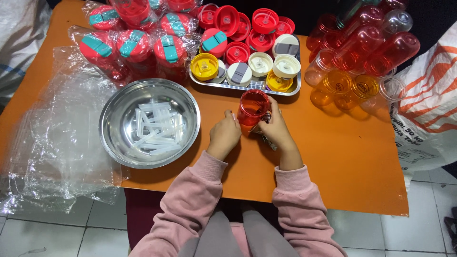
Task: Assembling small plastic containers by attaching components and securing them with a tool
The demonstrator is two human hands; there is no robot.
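Orange tabletop (333,162) fills the head view, with a steel bowl (114,138) of clear plastic straws (154,126) at the left and a metal tray (285,91) of red, yellow and white lids (259,64) behind. At the middle, an open red bottle (252,108) stands upright on the table just before the tray. The left hand (223,135) curls its fingers against the bottle's left side, and the right hand (275,129) wraps its right side; empty red and amber bottles (362,52) pile at the far right.

Orange table (342,162): bowl (114,138), tray (247,86).
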